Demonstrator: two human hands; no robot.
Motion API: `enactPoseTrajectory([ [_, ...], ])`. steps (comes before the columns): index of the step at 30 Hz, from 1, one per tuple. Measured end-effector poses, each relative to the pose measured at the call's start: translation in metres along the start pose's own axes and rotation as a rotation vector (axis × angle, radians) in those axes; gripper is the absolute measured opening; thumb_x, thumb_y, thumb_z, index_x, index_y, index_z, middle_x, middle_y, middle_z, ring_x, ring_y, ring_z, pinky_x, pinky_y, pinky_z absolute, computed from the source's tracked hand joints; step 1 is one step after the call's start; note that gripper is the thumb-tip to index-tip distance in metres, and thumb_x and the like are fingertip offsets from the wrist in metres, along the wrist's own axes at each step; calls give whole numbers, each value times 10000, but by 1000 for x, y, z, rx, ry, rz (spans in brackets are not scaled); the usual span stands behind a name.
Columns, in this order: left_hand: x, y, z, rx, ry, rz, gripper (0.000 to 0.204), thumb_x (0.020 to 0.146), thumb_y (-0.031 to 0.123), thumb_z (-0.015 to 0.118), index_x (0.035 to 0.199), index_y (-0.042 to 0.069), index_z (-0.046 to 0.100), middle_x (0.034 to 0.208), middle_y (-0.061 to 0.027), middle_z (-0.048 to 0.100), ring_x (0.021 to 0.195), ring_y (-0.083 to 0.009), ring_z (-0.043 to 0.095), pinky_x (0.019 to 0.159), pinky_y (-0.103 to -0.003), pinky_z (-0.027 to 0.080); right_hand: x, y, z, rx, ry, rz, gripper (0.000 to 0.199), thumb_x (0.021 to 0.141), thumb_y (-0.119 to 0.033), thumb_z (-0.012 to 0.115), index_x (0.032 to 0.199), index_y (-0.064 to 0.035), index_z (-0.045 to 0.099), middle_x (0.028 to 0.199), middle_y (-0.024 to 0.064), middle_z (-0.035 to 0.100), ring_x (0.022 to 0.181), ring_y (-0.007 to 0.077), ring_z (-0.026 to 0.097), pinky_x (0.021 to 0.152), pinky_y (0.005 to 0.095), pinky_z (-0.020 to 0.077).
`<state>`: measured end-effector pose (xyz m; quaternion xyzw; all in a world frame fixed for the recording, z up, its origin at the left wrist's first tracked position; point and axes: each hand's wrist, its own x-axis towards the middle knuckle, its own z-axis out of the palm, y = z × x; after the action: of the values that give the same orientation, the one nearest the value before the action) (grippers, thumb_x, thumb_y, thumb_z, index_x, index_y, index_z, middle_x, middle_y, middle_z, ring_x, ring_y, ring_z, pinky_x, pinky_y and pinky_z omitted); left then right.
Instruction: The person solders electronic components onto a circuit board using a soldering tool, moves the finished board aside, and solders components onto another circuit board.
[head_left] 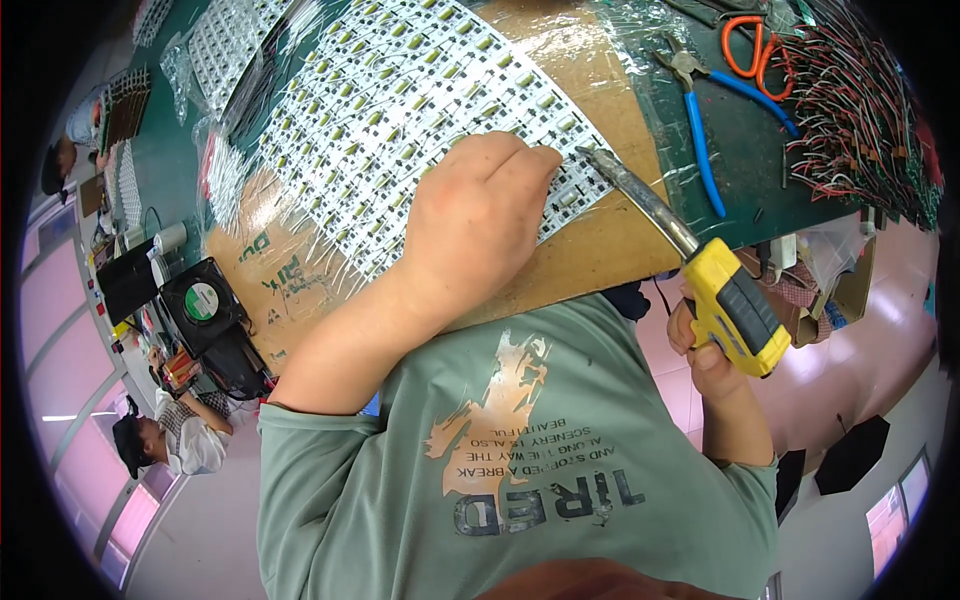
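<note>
A large white panel of small circuit boards (375, 110), with rows of yellow-green components and thin white wires along its lower left edge, lies on a brown cardboard sheet (590, 262). My left hand (475, 215) rests over the panel's right part. Its fingers are closed and curled down at the boards, and whatever they pinch is hidden under them. Off the cardboard's right side, my right hand (708, 355) grips a yellow and black soldering gun (735, 305). The gun's metal barrel points up and left, its tip at the panel's right edge, close to my left fingertips.
Blue-handled cutting pliers (703, 150) and orange-handled scissors (740, 50) lie on the green table to the right. Beyond them is a big bundle of red, black and white wires (850, 110). A black fan (203, 302) stands left; another person (180, 440) sits further off.
</note>
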<state>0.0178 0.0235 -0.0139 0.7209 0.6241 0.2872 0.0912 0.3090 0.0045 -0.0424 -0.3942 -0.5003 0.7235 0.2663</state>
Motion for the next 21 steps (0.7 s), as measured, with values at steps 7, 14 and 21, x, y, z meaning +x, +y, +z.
enactPoseTrajectory([
  [7,7,4,-5,-42,-45,-128,79,784,49,657,857,62,684,778,-86,637,708,-258,623,615,-336,495,0,0,0,11,26,63,803,706,-528,756,1205,21,448,669,2,426,565,100,420,497,233,333],
  [14,6,2,-5,-27,-50,-125,76,780,56,663,852,59,685,774,-89,637,704,-260,621,617,-338,495,2,-3,4,45,21,69,789,703,-530,760,1184,20,460,662,5,441,569,107,433,508,236,340],
  [21,6,3,-6,-39,-73,-129,90,778,52,662,864,56,689,780,-90,640,710,-255,626,623,-330,500,2,0,4,65,17,63,775,694,-523,771,1165,17,476,653,10,452,557,113,439,502,239,347],
])
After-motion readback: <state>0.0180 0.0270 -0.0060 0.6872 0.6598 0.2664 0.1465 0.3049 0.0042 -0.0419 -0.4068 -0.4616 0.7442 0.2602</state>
